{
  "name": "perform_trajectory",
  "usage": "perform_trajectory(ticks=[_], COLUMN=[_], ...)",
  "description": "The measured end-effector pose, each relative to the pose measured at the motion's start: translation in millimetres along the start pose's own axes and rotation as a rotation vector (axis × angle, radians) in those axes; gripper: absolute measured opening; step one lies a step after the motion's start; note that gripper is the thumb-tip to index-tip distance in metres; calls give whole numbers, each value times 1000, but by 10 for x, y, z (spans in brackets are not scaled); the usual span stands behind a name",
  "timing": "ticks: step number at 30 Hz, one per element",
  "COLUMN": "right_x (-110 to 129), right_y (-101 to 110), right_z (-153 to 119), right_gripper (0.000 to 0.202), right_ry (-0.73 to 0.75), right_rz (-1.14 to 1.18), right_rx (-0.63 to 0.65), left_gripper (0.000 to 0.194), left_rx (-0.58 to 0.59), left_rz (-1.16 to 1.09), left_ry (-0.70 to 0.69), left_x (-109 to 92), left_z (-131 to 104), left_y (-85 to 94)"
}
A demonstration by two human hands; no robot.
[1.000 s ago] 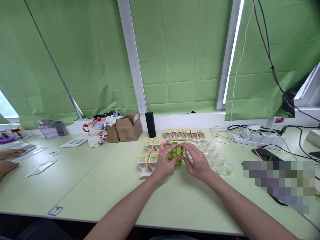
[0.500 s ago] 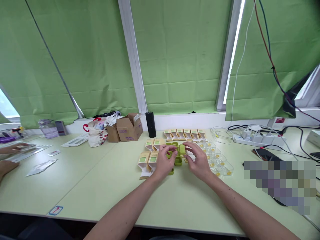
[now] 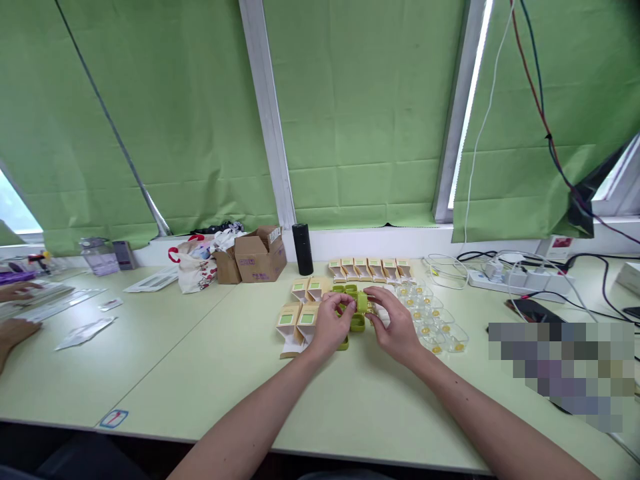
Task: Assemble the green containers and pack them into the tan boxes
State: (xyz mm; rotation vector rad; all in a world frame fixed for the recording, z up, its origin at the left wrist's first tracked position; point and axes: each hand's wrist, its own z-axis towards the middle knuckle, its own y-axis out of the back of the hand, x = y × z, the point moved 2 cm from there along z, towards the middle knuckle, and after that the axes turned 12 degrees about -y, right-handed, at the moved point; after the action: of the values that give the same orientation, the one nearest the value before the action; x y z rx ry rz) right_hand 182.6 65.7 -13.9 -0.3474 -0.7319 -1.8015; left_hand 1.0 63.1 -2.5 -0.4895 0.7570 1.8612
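Observation:
Between my two hands is a small green plastic case (image 3: 362, 302), held just above the table. My left hand (image 3: 334, 323) grips its left side with closed fingers. On the other side, my right hand (image 3: 393, 321) pinches it between thumb and fingers. Beneath and around them lie several green square trays (image 3: 357, 324), partly hidden by my hands. Folded cream cartons with green windows (image 3: 307, 319) stand left of my left hand. Clear plastic pieces with yellow centres (image 3: 436, 327) are spread to the right of my right hand.
A row of cream cartons (image 3: 370, 269) stands behind my hands, near a black cylinder (image 3: 302, 249). Further left are a cardboard box (image 3: 259, 257) and a white bag (image 3: 195, 268). Power strips (image 3: 520, 278) and cables lie right. Another person's hands (image 3: 17, 327) are at far left.
The green case has shifted slightly left and is turned a little, closer to my left fingers. The other person's hands at far left have moved slightly. The view has shifted slightly.

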Motion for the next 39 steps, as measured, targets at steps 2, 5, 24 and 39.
perform_trajectory(ticks=[2,5,24,39], right_x=[8,17,35,21], right_y=[2,4,8,15], right_z=[-1,-1,22,27], right_gripper=[47,48,44,44], right_ry=[17,37,46,35], right_rz=[-19,-28,-47,-35], right_rx=[3,9,-8,-13], left_gripper=[12,12,16,17], left_rx=[-1,4,27,28], left_rz=[-4,-11,-88,-97], left_ry=[2,10,53,73], left_x=[18,39,39,17], left_z=[-1,-3,-17,-16], left_y=[-5,-9,-18,-14])
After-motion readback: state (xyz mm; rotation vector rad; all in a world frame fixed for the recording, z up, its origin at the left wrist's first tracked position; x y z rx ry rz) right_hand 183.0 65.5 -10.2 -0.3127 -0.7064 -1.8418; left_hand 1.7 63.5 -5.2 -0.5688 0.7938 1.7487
